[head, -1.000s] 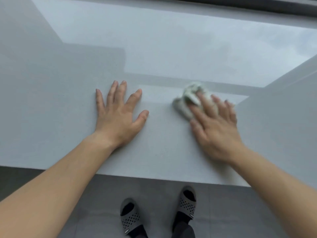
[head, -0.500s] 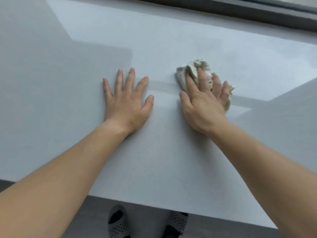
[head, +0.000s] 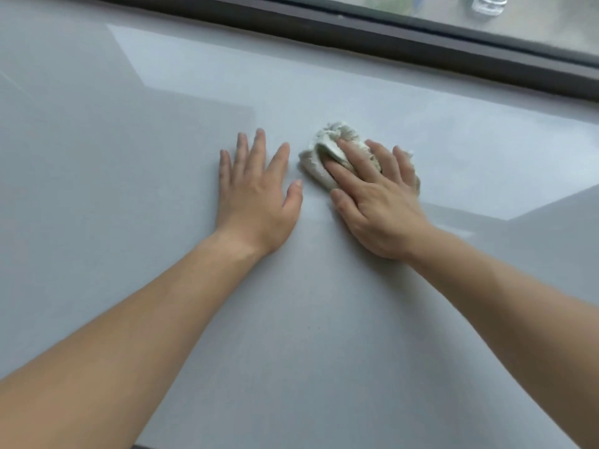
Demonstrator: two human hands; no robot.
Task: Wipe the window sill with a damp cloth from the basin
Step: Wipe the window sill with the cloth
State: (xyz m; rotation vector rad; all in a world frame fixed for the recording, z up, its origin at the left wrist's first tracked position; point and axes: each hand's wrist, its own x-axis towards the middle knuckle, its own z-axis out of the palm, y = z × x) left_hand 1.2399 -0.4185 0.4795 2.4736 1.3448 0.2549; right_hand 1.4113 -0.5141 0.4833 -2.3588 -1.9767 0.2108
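Closest to the viewer, two bare forearms reach forward across a wide window sill [head: 308,335]. The left hand [head: 256,202] lies flat on the bare sill with its fingers spread and straight, holding nothing. Just to its right, with the thumbs close but apart, the right hand [head: 379,209] presses straight fingers down on a bunched cloth [head: 327,147]. The cloth sits on the sill roughly midway toward the window, and no finger curls round it.

Several things could go wrong from here:
- Weight leaned on the left palm could slide on the slick surface, more so if damp spreads beneath it.
- The cloth is only pinned under flat fingers, so a quick stroke could leave it behind.
- A stroke could also roll the cloth into a tighter wad, so less of it touches the sill and streaks remain.
- The strip beside the window frame [head: 389,43] needs a long reach and could be missed.
- No basin is in view, so re-wetting a drying cloth would likely mean stepping away.

The sill is pale grey, smooth and glossy, and it mirrors bright light in hard-edged patches. The cloth is off-white and nubbly like towelling, crumpled into a soft lump. Farther back, the frame is a dark, matt, straight bar running across. Past it, the glass [head: 534,24] shows a blurred outdoor scene with a pale car [head: 486,3].
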